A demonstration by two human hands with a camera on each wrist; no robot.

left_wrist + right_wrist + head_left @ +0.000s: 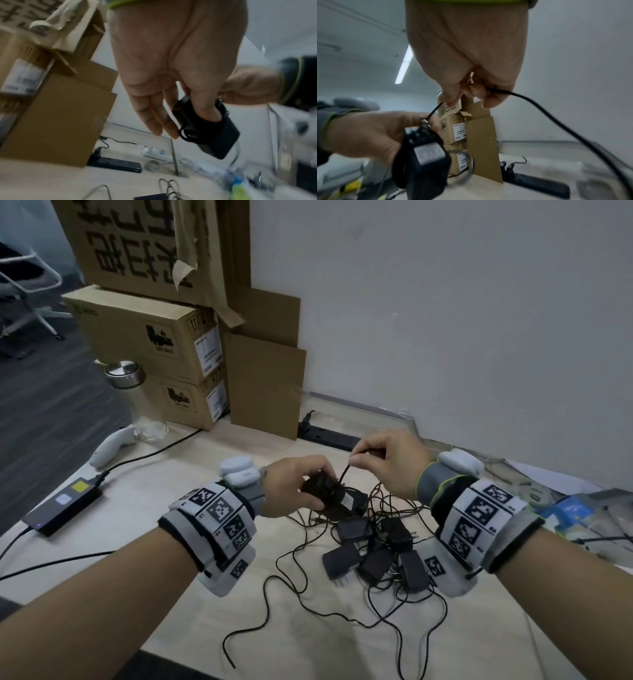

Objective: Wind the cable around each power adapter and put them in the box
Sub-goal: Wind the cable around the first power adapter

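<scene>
Your left hand (291, 486) has its grip clenched around a black rectangular plastic power adapter (329, 491), thumb pressed on its face and fingers behind it, held above the pale wooden table (171, 474); a few turns of thin black cable (539, 108) already loop around the adapter's body; your right hand (390, 462) pinches that same cable between thumb and curled fingers, just above and to the right of the adapter, so the strand runs taut from the adapter up to your fingertips and then trails away behind the hand; below your hands, a heap of loose black power adapters (376, 553) lies on the table in a tangle of their own cables; stacked brown cardboard boxes (150, 337) stand at the far left against the wall; near them sit a glass jar with a metal lid (137, 402) and a black power strip (329, 436).
</scene>
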